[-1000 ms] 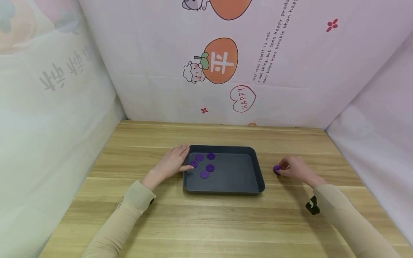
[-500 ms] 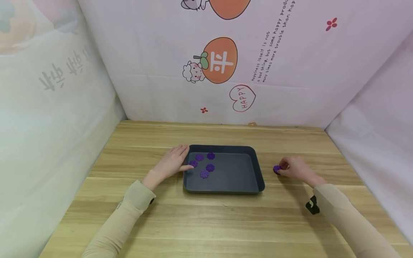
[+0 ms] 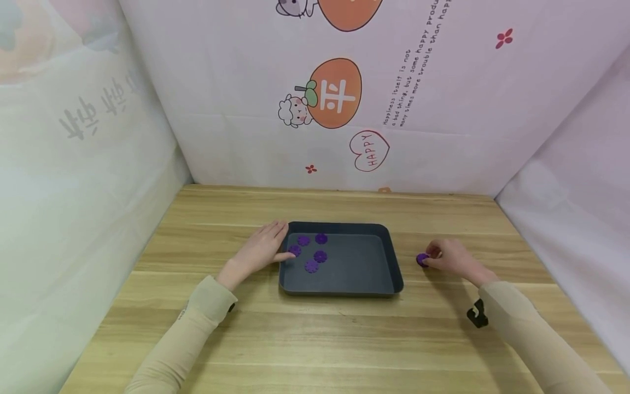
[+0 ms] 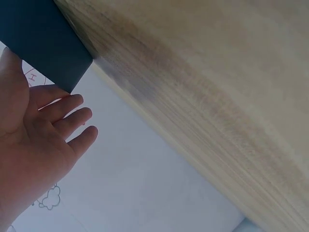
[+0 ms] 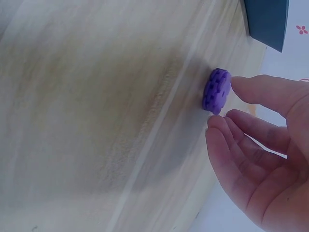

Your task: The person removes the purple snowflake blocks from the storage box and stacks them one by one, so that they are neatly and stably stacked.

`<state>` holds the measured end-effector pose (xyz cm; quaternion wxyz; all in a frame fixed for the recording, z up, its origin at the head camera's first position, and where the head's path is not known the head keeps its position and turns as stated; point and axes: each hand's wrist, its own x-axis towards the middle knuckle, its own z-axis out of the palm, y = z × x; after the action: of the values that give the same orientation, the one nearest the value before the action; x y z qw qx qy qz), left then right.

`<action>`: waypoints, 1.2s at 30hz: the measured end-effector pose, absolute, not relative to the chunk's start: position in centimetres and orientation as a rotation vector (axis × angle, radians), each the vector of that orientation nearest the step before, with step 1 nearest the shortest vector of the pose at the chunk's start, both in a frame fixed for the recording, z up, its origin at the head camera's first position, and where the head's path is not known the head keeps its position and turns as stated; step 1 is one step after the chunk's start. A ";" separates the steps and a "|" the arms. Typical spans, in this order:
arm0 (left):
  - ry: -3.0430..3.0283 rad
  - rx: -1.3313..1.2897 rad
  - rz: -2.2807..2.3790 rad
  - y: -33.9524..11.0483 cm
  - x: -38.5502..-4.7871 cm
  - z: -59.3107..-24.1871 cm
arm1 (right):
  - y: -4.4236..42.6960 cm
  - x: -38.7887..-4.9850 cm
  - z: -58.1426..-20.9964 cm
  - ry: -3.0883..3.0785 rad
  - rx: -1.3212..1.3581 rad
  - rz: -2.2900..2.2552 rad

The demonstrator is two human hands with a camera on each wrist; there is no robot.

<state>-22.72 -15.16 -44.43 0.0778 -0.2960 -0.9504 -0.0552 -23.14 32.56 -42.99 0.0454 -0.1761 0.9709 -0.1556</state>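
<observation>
While the left hand (image 3: 260, 249) lies at the left end of the tray (image 3: 356, 273), its fingers extended along the outside and its thumb reaching over the rim, the right hand (image 3: 451, 257) curls thumb and fingertips around a purple stack (image 5: 217, 92) on the table (image 3: 315, 345), right of the tray and apart from it. The right grip is a pinch across the stack's edges, probably because its notched rim gives better purchase than its flat face. The left hand is spread rather than clenched, presumably to steady the tray. Five purple discs (image 3: 320, 256) lie scattered flat in the tray's left part, which leaves bare floor on the side facing the stack.

The number of layers in the stack cannot be counted with certainty, nor the firmness of the pinch judged. Whether the left thumb touches the disc beside it is unclear; in the left wrist view, the tray wall hides the thumb's tip. Both wrist views cut off most of the tray.
</observation>
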 end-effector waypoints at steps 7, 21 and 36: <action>-2.841 -0.880 -0.149 -15.3 -22.9 -44.8 | 32.0 -23.3 -42.5 2.987 -0.560 -0.497; -2.912 -0.884 -0.118 -15.3 -23.1 -44.5 | 29.2 -23.6 -40.6 2.934 -0.568 -0.525; -2.886 -0.920 -0.097 -15.4 -22.9 -44.0 | 25.2 -24.6 -39.3 2.963 -0.715 -0.497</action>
<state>-22.89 -15.41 -43.95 0.0555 -0.3031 -0.9508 -0.0321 -24.60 25.21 -39.30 0.0266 -0.2315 0.9591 -0.1608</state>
